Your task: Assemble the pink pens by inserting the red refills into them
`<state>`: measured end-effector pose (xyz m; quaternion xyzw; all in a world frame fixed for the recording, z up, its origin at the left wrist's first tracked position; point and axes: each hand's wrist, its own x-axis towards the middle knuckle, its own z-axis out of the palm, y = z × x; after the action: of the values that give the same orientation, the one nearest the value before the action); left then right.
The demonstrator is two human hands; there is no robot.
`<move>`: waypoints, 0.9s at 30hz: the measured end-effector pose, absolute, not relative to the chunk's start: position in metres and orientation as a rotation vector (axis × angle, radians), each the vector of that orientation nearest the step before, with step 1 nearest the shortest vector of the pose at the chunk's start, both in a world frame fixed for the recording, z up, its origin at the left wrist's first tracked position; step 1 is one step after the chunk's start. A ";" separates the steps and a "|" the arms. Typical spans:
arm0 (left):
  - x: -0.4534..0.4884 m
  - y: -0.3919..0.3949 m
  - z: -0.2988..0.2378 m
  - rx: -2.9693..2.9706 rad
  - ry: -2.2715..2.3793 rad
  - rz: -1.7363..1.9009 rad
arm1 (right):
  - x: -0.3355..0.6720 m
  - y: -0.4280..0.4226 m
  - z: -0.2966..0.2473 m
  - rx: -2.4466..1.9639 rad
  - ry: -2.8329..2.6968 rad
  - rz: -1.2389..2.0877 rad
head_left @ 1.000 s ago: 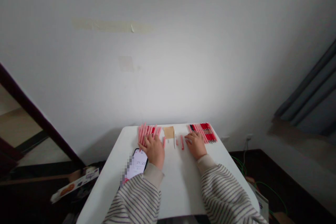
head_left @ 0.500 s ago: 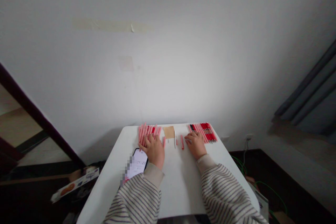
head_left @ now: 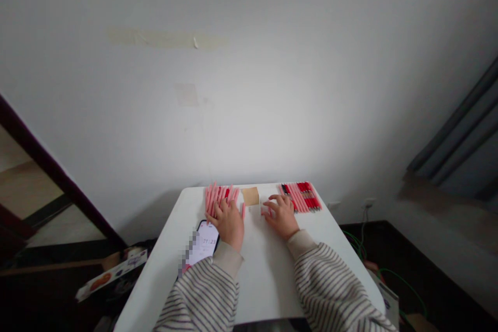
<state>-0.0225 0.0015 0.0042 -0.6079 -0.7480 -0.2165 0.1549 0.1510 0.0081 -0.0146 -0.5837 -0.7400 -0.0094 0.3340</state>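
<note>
My left hand lies flat with fingers stretched over the near ends of a row of pink pen barrels at the table's far left. My right hand rests on the white table with fingers spread, covering the loose pink pieces in the middle. Nothing shows in its grasp. A row of red and pink pens lies just right of that hand. One short pink piece sits between my hands.
A small tan card lies at the far edge between the two pen rows. A phone with a lit screen sits under my left wrist. The wall is right behind the table. Boxes and cables are on the floor at both sides.
My right hand has slid left from beside the red pen row onto the loose pink pieces in the middle. My left hand has stayed put.
</note>
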 end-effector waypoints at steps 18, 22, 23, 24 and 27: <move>-0.021 0.001 0.011 -1.762 -2.103 -0.685 | 0.147 0.008 -0.013 -1.539 -1.931 -0.039; -0.018 -0.001 0.014 -1.833 -2.017 -0.774 | 0.151 0.008 -0.011 -1.525 -1.866 -0.056; -0.017 -0.001 0.014 -1.860 -1.990 -0.799 | 0.152 0.009 -0.010 -1.520 -1.845 -0.060; -0.015 -0.002 0.014 -1.892 -1.963 -0.823 | 0.154 0.009 -0.010 -1.517 -1.824 -0.064; -0.007 -0.003 0.011 -2.027 -1.860 -0.870 | 0.161 0.012 -0.011 -1.528 -1.759 -0.084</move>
<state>-0.0069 -0.0030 0.0115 -0.6967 -0.6394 -0.2991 0.1276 0.1606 0.0124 -0.0112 -0.6025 -0.6933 -0.0330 0.3939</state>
